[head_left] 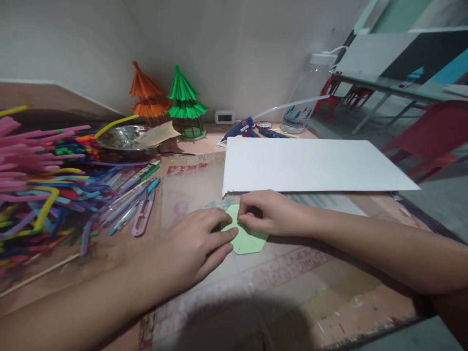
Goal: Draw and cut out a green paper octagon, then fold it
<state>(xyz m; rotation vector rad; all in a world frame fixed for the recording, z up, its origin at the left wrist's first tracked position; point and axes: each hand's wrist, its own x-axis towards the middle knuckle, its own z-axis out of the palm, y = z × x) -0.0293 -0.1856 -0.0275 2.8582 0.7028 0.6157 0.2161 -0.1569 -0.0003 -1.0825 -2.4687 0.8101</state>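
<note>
A light green, many-sided piece of paper (252,243) lies flat on the printed cardboard sheet (204,273), with thin lines drawn or creased on it. My left hand (197,241) rests at its left edge, fingers stretched out and the tips touching the paper. Over its upper right part, my right hand (265,212) is curled with thumb and fingertips pressed together at the surface. Whatever those fingertips pinch, if anything, is hidden or too small to name. Just behind my right hand lies a large white board (310,165).
Coloured pipe cleaners (32,185), pens (127,214) and a pink utility knife (143,212) crowd the left. Behind stand a metal bowl (120,139), orange (146,92) and green (186,97) tiered models, a blue glue gun (239,129) and a clear bottle (303,97).
</note>
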